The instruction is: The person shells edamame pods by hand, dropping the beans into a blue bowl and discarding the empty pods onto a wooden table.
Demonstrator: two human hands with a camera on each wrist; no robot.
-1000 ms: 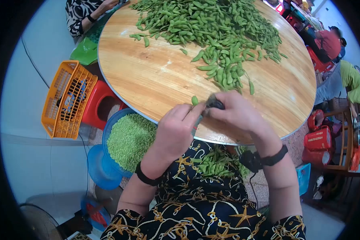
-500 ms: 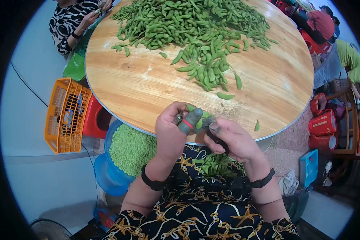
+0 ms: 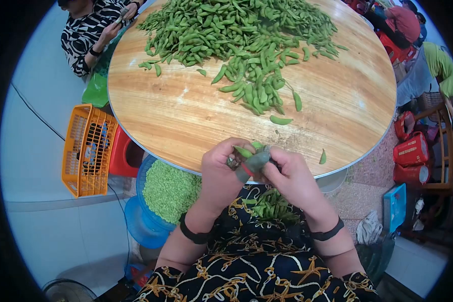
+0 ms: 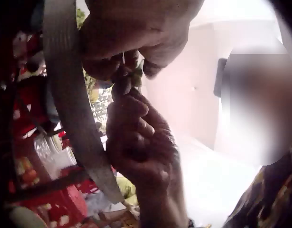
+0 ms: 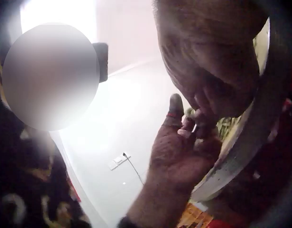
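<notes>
My left hand (image 3: 221,171) grips a couple of green soybean pods (image 3: 244,151) near the table's front edge. Its thumb wears a grey-green cover (image 3: 258,160) with a red band and reaches across to the right fingers. Close against it, my right hand (image 3: 294,176) has its fingers curled round a small dark object (image 3: 274,163), mostly hidden by the fingers; I cannot tell its kind. In the left wrist view both hands meet at the fingertips, with a bit of green pod (image 4: 138,76) between them. A large pile of soybean pods (image 3: 236,30) lies on the round wooden table (image 3: 171,116).
A blue basket of shelled beans (image 3: 168,191) stands below the table's left front edge, beside a blue basin (image 3: 141,221). More pods (image 3: 272,206) lie on the lap. An orange crate (image 3: 80,151) and red stool (image 3: 121,156) are left. Another person (image 3: 103,25) sits far left.
The hands have drawn closer together, and the left thumb has swung right onto the right fingers. A single pod lies on the table in front of the pile, absent there one second ago.
</notes>
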